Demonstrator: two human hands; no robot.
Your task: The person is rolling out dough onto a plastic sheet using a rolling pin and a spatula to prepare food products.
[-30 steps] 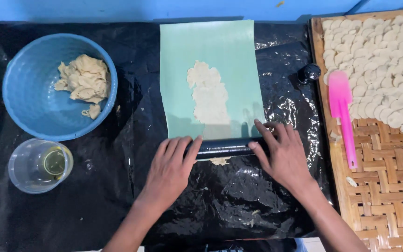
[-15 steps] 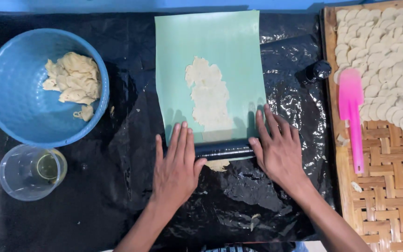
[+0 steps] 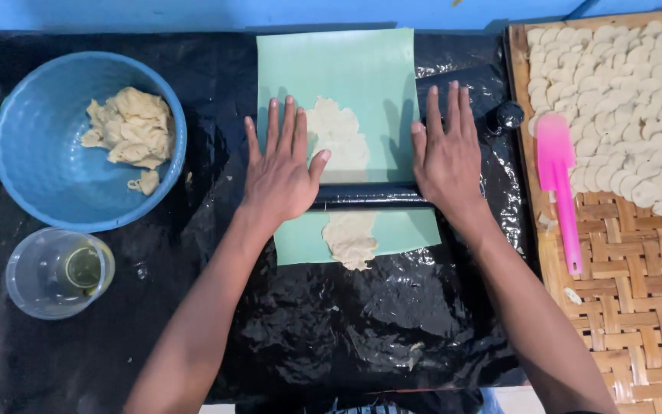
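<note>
**Ana:** Head view, starting nearest: two bare forearms come up from the bottom edge over a sheet of crinkled black plastic (image 3: 362, 322) that covers the table.

**Ben:** And the hands?

**Ana:** Both lie flat, palms down, fingers straight and spread, nothing clenched. The left hand (image 3: 281, 172) and the right hand (image 3: 447, 157) press on a dark rolling pin (image 3: 369, 197) that lies crosswise between them. Only the middle stretch of the pin shows; its ends are under the palms.

**Ben:** What is under the pin?

**Ana:** A pale green sheet (image 3: 362, 77), lying on the black plastic. A flattened patch of pale dough (image 3: 339, 138) lies on it. The dough runs under the pin, part of it on the near side, the larger part on the far side between the two hands. The near end of the dough reaches just past the sheet's edge.

**Ben:** To the sides?

**Ana:** On the left, near, a clear plastic cup (image 3: 59, 274) with a little yellowish liquid, possibly oil, though I can't be sure. Just beyond it stands a blue bowl (image 3: 32, 176) holding a lump of the same dough. On the right, a woven bamboo tray (image 3: 637, 307) with a pink spatula (image 3: 559, 184) lying on it, handle toward the person.

**Ben:** Farther back?

**Ana:** The far part of the tray is covered with many small pale dough pieces (image 3: 630, 107), packed close. A small dark round thing (image 3: 509, 115) sits between the right hand and the tray; I can't tell what it is.
</note>
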